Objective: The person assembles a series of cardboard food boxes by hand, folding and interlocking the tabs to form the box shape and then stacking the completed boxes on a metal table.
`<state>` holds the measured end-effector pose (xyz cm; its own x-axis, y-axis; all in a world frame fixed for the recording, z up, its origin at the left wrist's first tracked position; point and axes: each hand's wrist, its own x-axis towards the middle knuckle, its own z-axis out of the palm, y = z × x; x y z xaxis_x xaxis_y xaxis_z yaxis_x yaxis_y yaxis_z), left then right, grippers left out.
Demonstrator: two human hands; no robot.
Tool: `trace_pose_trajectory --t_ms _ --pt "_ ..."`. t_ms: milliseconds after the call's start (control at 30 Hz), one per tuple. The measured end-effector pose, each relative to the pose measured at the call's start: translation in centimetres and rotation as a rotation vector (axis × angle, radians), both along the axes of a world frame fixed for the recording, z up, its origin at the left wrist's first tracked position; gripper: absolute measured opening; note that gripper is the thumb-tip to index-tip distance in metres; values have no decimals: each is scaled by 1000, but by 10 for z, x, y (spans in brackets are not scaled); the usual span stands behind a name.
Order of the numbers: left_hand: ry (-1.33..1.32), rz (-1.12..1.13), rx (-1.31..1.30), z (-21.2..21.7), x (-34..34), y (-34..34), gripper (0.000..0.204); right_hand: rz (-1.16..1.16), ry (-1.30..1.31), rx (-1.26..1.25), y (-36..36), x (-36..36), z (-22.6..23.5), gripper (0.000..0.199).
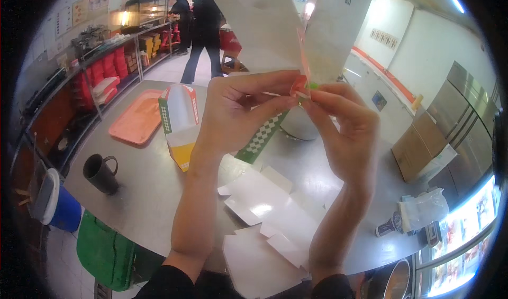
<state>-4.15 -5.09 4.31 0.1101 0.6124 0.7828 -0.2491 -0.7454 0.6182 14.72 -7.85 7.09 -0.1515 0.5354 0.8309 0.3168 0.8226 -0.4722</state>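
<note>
Both grips are closing together on one fiddly little bit: the left hand point(241, 106) is pinching a red-and-green tab point(299, 83) between thumb and fingers, and the right hand point(346, 121) is clamping the same spot from the other side. So the tab is sitting up between the fingertips, raised above the table point(143, 193). A big white panel point(259, 29) is rising just behind the hands, and a green checkered strip point(263, 135) is showing below them. I'm guessing those all belong to one carton, but the fingers are hiding the joins, so can't swear to it.

Progress-wise I'd call it partway. A standing carton point(182, 153) with green, red and yellow sides is sitting left of the hands, looking mostly shaped but gaping at the top. The one being held isn't looking finished, since its tab is still needing both hands. Nearer the body, flat white pieces point(264, 198) are lying overlapped between the forearms, looking unfolded, so there's probably more folding left. Can't tell how many.

Further out, an orange tray point(135, 119) is lying past the standing carton, and a dark mug point(100, 173) is standing near the left edge. Over right, a plastic bag point(426, 209) is resting beside a patterned cup point(389, 225). Way back, two people in dark clothes point(205, 34) are standing near the shelves.
</note>
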Motion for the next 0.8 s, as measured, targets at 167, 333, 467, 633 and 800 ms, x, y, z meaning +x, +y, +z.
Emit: trace_pose_trajectory --t_ms 167,333,467,633,800 --pt "-73 -84 -123 -2 3 5 42 -51 -8 -29 -6 -1 4 13" --pt "-130 -154 -137 -17 6 27 39 -49 -37 7 6 -6 -2 15" --pt "-231 -139 -188 -26 6 40 39 -139 -115 47 16 -19 -13 25" --pt "-484 -40 -206 -24 22 45 32 -551 -445 360 33 -38 -37 40" --pt "-187 1 -145 -21 25 40 41 -114 -26 241 46 -19 -23 50"
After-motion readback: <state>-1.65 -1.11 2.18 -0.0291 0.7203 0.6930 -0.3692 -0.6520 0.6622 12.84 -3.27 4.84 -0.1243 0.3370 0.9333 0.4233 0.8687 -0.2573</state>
